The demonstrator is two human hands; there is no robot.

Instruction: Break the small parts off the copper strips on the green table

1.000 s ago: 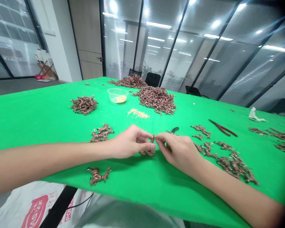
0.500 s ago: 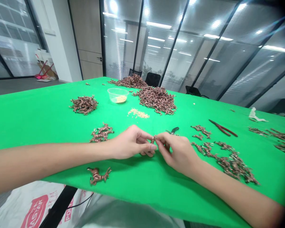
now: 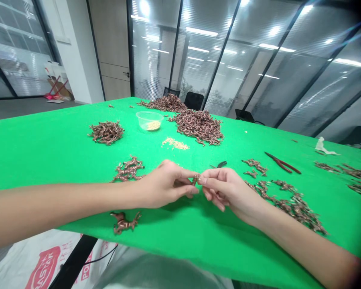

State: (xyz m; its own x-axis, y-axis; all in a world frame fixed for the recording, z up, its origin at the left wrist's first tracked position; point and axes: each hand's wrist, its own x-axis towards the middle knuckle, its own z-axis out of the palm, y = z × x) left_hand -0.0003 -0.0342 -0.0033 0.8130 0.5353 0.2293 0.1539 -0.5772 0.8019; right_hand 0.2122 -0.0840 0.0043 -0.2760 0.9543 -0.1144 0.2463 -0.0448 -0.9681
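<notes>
My left hand [image 3: 165, 186] and my right hand [image 3: 225, 188] meet above the green table [image 3: 48, 156], near its front edge. Both pinch one small copper-brown piece [image 3: 195, 179] between thumb and fingertips. The piece is mostly hidden by the fingers. A small copper-brown figure [image 3: 124, 222] lies on the cloth below my left wrist. A little heap of similar pieces [image 3: 128, 168] sits just behind my left hand.
Larger copper heaps lie at the back [image 3: 198, 124], at the left [image 3: 106, 132] and along the right [image 3: 291, 202]. A clear plastic bowl [image 3: 149, 120] holds yellowish bits, with loose ones [image 3: 175, 143] nearby. Red-handled pliers [image 3: 281, 161] and black-handled pliers [image 3: 219, 164] lie on the cloth.
My right hand has turned so its palm faces more upward, with the lower fingers showing. Both hands have lifted slightly and still pinch the same piece.
</notes>
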